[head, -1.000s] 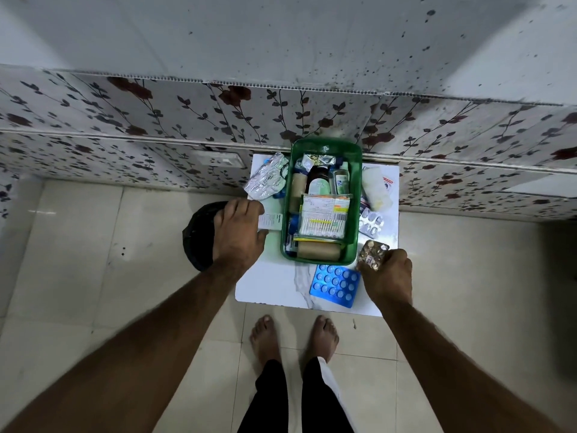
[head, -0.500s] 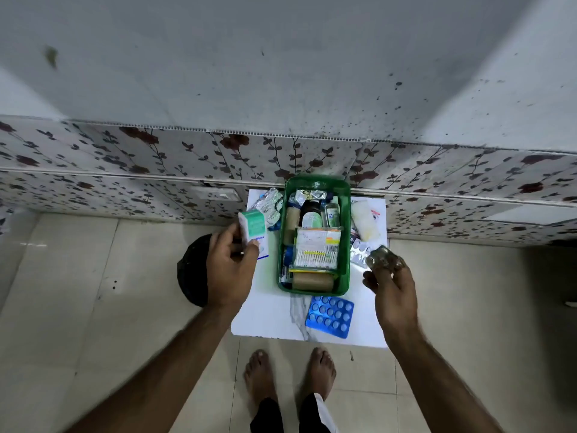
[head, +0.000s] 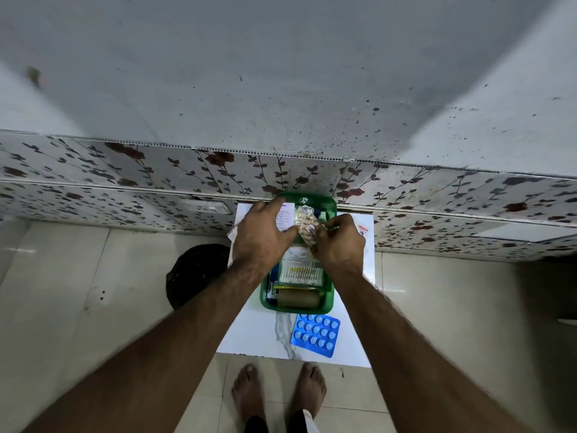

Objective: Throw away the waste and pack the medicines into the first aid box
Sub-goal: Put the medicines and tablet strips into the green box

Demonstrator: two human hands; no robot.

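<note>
Holding: both hands over green box (head: 327,295)
Left hand (head: 260,237): grasping white carton (head: 285,217)
Right hand (head: 338,242): pinching pill strip (head: 307,228)
Blue strip (head: 315,335): on white board (head: 249,332), near box

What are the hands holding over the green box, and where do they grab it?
The right hand pinches a pill strip by its right edge. The left hand holds a white medicine box from its left side.

Wall socket (head: 204,207), bare feet (head: 278,392).
</note>
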